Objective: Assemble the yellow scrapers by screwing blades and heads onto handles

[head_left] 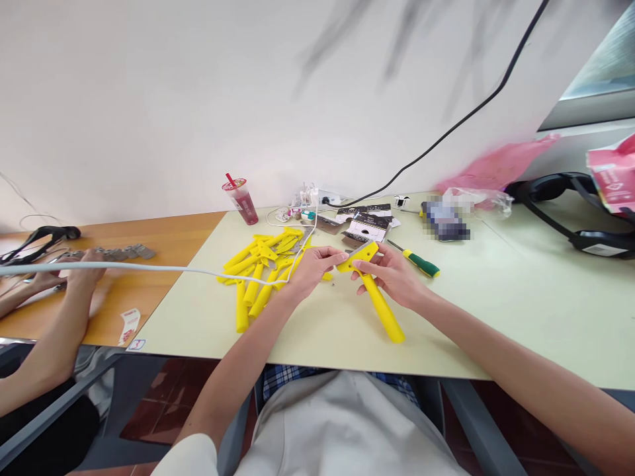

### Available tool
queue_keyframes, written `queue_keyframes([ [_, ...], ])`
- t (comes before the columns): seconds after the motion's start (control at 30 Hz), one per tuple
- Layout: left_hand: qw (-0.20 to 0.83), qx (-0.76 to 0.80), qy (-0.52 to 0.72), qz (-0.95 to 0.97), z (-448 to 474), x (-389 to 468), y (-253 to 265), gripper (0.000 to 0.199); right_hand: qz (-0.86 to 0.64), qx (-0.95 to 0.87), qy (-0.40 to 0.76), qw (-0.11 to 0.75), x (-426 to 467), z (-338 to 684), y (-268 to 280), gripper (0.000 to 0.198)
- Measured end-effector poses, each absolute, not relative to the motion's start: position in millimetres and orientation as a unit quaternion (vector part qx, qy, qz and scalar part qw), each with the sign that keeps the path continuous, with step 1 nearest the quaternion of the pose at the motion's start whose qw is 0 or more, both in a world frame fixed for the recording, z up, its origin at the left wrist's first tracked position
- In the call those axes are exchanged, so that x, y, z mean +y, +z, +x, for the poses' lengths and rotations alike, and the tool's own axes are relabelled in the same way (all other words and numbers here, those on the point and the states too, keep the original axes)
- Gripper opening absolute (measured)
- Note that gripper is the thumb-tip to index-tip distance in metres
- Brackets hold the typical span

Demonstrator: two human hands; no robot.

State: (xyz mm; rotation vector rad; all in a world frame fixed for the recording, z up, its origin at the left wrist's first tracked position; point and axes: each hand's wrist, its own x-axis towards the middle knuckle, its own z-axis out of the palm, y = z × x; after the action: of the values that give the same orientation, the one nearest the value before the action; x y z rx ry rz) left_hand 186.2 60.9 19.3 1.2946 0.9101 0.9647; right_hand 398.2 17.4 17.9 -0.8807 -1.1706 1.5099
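- Currently both hands are on one yellow scraper (378, 301), held up over the near part of the table (307, 340), in front of the person's middle.
- Its long axis runs slantwise: the broad head points away towards the wall, and the handle comes back towards the person and a little to the right.
- The right hand (395, 274) is the nearer to the handle; its fingers are closed around the neck, with the thumb laid on the head.
- The left hand (316, 268) comes from the other side, fingers pinched together at the head's left corner. A grey strip shows there; whether they grip it or the yellow part cannot be told.
- A pile of yellow scrapers (254, 284) lies to the left, just beyond the left forearm, with a white cable across it.
- A green-and-yellow screwdriver (421, 263) lies just beside the right hand, its shaft slanting towards an open box (366, 228).
- Print shows on the box, the cup (244, 206), the pink package (615, 175) and a paper slip (129, 324) over on the wooden table, but none of it can be read. The corner sticker (136, 344) is equally illegible.
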Motion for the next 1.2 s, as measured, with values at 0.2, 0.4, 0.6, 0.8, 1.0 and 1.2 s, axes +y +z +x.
queue_keyframes([
  [0.2, 0.601, 0.401, 0.411, 0.555, 184.6, 59.7, 22.3, 0.040, -0.366, -0.485, 0.621, 0.495, 18.1, 398.8, 15.0, 0.056],
  [0.4, 0.647, 0.369, 0.433, 0.508, 184.7, 64.3, 19.8, 0.037, -0.365, -0.474, 0.625, 0.502, 19.9, 401.6, 13.5, 0.052],
  [0.6, 0.793, 0.334, 0.457, 0.226, 179.6, 76.7, 16.0, 0.012, -0.374, -0.421, 0.630, 0.535, 28.8, 407.8, 11.8, 0.049],
  [0.8, 0.789, 0.363, 0.481, 0.119, 181.9, 77.1, 11.8, 0.079, -0.366, -0.416, 0.643, 0.529, 31.3, 406.6, 5.4, 0.048],
  [1.0, 0.794, 0.364, 0.455, 0.174, 184.3, 73.4, 16.6, 0.089, -0.363, -0.426, 0.643, 0.522, 31.3, 406.6, 3.2, 0.047],
  [1.2, 0.774, 0.336, 0.502, 0.190, 187.8, 68.1, 22.4, 0.057, -0.379, -0.423, 0.640, 0.517, 30.6, 405.2, 7.5, 0.049],
])
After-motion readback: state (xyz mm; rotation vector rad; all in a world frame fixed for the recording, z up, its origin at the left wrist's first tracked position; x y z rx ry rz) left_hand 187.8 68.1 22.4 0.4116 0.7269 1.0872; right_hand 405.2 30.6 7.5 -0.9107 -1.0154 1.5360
